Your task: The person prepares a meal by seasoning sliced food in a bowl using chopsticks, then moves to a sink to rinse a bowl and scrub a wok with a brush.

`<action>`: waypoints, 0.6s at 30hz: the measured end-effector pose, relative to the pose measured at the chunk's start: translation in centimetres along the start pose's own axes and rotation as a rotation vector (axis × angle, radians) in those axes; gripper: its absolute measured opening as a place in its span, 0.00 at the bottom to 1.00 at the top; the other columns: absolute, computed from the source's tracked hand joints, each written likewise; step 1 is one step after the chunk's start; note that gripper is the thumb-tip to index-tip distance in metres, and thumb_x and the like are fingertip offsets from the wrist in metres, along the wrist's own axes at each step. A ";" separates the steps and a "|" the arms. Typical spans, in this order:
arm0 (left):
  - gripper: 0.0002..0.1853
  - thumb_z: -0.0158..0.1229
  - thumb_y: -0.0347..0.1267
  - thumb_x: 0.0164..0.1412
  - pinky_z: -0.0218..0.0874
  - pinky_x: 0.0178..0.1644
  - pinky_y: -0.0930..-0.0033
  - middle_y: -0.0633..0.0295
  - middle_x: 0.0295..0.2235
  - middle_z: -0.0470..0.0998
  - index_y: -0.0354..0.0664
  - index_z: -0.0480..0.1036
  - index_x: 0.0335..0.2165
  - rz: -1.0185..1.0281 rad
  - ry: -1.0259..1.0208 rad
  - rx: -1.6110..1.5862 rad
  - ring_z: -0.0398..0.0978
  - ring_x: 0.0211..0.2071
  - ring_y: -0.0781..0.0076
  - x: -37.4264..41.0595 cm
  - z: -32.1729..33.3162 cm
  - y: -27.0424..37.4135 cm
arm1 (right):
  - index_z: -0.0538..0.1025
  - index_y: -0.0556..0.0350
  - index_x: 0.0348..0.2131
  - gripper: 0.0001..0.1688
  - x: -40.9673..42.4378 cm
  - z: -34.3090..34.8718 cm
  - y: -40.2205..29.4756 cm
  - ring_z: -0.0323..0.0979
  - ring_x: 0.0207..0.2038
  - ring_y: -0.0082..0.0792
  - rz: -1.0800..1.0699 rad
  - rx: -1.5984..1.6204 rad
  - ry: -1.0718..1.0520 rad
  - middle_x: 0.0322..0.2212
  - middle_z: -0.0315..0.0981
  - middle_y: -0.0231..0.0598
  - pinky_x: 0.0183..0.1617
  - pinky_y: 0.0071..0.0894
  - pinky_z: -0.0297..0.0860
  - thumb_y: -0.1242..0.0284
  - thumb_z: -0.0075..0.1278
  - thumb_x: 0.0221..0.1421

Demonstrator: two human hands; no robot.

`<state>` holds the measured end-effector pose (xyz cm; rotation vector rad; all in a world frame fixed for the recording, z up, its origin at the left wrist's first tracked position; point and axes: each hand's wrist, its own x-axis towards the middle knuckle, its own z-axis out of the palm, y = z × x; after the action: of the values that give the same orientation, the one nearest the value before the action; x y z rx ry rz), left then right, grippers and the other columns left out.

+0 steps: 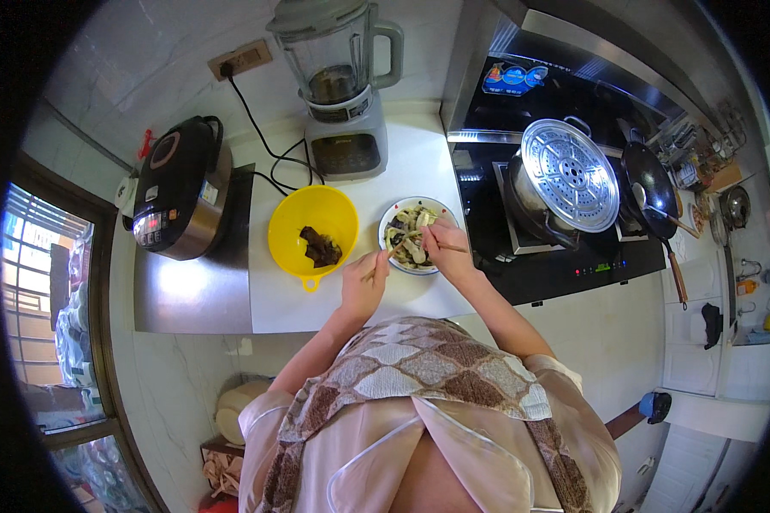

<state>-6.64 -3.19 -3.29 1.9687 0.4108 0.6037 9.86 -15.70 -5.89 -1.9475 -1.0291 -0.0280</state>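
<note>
My left hand [364,285] grips a wooden chopstick [396,247], its tip reaching into a white bowl [385,223] with a blue rim and small red marks. From the other side my right hand [449,253] grips a second chopstick [457,248], with the fingers over the bowl. Pale and dark food pieces [417,256] lie mixed in it; I cannot tell exactly what they are. To the left of the bowl stands a yellow plastic basin [289,221] with a looped tab, holding dark, wet-looking food pieces [321,247].
A blender [346,128] stands behind the basin, a power cord [250,115] trailing beside it. The rice cooker [179,186] is at left. On the cooktop [552,276] at right sit a pot [529,186] with a steamer rack [571,173] leaning on it and a wok [645,170].
</note>
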 end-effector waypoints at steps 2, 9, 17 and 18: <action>0.12 0.52 0.29 0.64 0.59 0.23 0.65 0.54 0.18 0.70 0.34 0.69 0.25 0.009 0.012 0.014 0.68 0.17 0.60 0.0 -0.1 -0.1 | 0.70 0.61 0.16 0.17 -0.1 -0.2 0.2 0.68 0.21 0.51 -0.036 -0.116 0.017 0.18 0.67 0.47 0.25 0.44 0.65 0.75 0.52 0.56; 0.12 0.52 0.27 0.63 0.58 0.22 0.60 0.53 0.17 0.69 0.34 0.67 0.23 0.119 0.030 0.129 0.68 0.18 0.53 -1.2 -0.9 0.2 | 0.71 0.62 0.16 0.18 0.4 -5.1 -1.0 0.68 0.19 0.44 0.088 -0.097 0.098 0.16 0.65 0.45 0.23 0.36 0.64 0.74 0.50 0.57; 0.09 0.52 0.27 0.64 0.59 0.24 0.63 0.53 0.19 0.71 0.33 0.71 0.27 0.012 -0.030 -0.015 0.69 0.18 0.56 -0.5 -0.1 2.2 | 0.74 0.63 0.17 0.17 -0.7 -2.4 -0.5 0.70 0.19 0.41 0.124 0.068 -0.007 0.17 0.70 0.45 0.24 0.36 0.65 0.74 0.51 0.58; 0.09 0.51 0.27 0.64 0.59 0.24 0.64 0.53 0.19 0.71 0.33 0.71 0.27 0.031 -0.016 0.004 0.69 0.18 0.57 -0.3 0.0 1.6 | 0.74 0.63 0.18 0.17 -0.7 -2.6 -0.9 0.70 0.20 0.43 0.176 0.055 -0.012 0.17 0.69 0.45 0.25 0.37 0.66 0.74 0.50 0.58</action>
<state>-6.81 -4.04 -1.95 1.9859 0.3726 0.6073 9.68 -17.81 -3.99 -1.9829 -0.8541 0.1092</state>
